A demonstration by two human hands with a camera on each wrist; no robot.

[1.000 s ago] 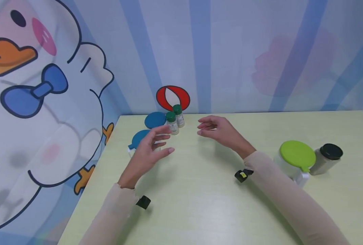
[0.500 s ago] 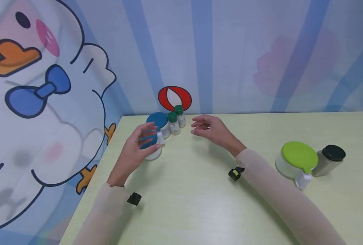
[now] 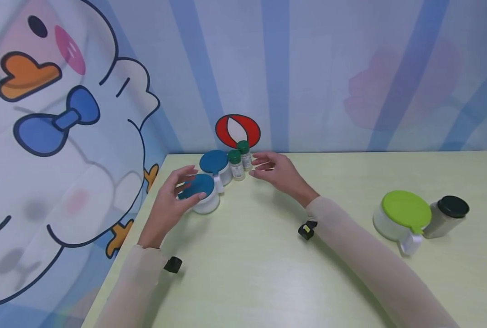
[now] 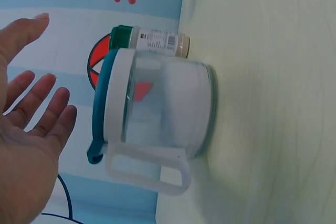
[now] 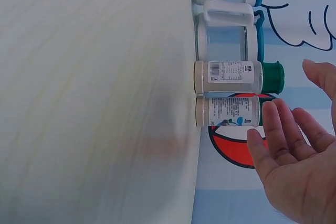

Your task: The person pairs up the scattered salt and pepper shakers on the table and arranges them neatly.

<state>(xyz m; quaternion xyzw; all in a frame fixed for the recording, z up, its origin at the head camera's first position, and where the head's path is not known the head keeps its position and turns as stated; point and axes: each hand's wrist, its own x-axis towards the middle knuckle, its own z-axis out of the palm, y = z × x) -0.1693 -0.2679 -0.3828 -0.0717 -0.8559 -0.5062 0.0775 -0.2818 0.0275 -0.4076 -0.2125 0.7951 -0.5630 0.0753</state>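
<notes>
Cartoon-printed walls (image 3: 317,86) beside a pale table (image 3: 260,269) suggest a playroom-like setting.

label print (image 5: 231,72) on the green-capped bottles (image 5: 238,77) is too small to read.

From my own head, one view is looking forward and down, framing the surface (image 3: 268,273) and patterned wall (image 3: 317,91) at the widest remove. My two wrist views are lying sideways, facing the wall from low and close; the left is showing the surface at picture right, the right at picture left. All three are sharing a blue-lidded jar (image 4: 157,103) and a green-capped bottle (image 5: 231,77).
</notes>
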